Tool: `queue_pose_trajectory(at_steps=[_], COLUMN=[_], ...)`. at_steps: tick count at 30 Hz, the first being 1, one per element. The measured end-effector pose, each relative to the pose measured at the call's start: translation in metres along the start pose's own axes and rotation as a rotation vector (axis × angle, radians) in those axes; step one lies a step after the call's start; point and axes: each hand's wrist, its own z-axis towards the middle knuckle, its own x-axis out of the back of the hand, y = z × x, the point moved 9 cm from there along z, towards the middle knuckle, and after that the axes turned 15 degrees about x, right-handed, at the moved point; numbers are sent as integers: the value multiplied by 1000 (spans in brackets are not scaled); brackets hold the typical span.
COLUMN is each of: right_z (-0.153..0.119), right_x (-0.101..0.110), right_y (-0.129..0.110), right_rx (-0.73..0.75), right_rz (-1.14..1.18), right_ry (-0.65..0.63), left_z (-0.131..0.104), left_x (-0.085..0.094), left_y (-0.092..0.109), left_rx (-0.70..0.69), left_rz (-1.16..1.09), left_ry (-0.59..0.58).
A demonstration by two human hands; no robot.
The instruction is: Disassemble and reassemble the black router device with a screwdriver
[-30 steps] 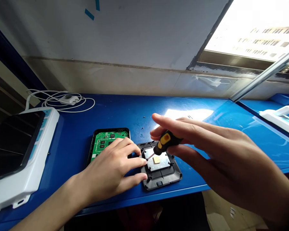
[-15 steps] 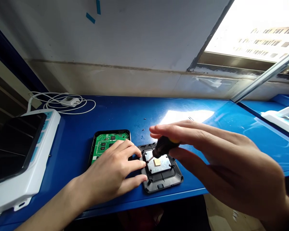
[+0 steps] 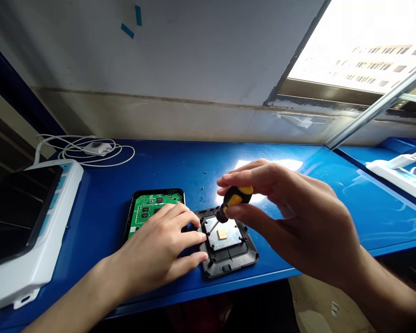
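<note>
Between the thumb and fingers of my right hand is a small black-and-yellow screwdriver. Its thin shaft slants down to the left, and the tip meets the left edge of a metal plate with a tan square pad on it. That plate sits inside a black plastic cover lying flat on the bench. My left hand grips the cover's left edge with curled fingertips. Under and beyond this hand lies a black housing with a green circuit board, partly hidden by my fingers.
Two tiny screws lie on the blue bench behind the cover. At left stands a white power strip with a dark glossy device on it. A coiled white cable with a plug rests at the back left.
My right hand has turned around the screwdriver handle, and more of its yellow grip now shows. My left hand stays at the cover's edge. The whole view has shifted slightly.
</note>
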Motion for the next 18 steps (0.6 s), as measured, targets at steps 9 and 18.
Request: queue_pose_trajectory(at_steps=[9,18], right_z=[-8,-2], right_x=[-3,-2], right_y=[-3,-3], right_rx=[23,104], right_rz=[151,81], right_ry=[-4,50], left_z=[-1,0], left_x=[1,0], left_y=[2,1], left_rx=[-10,13], left_rz=[29,-6], left_ry=[3,-23])
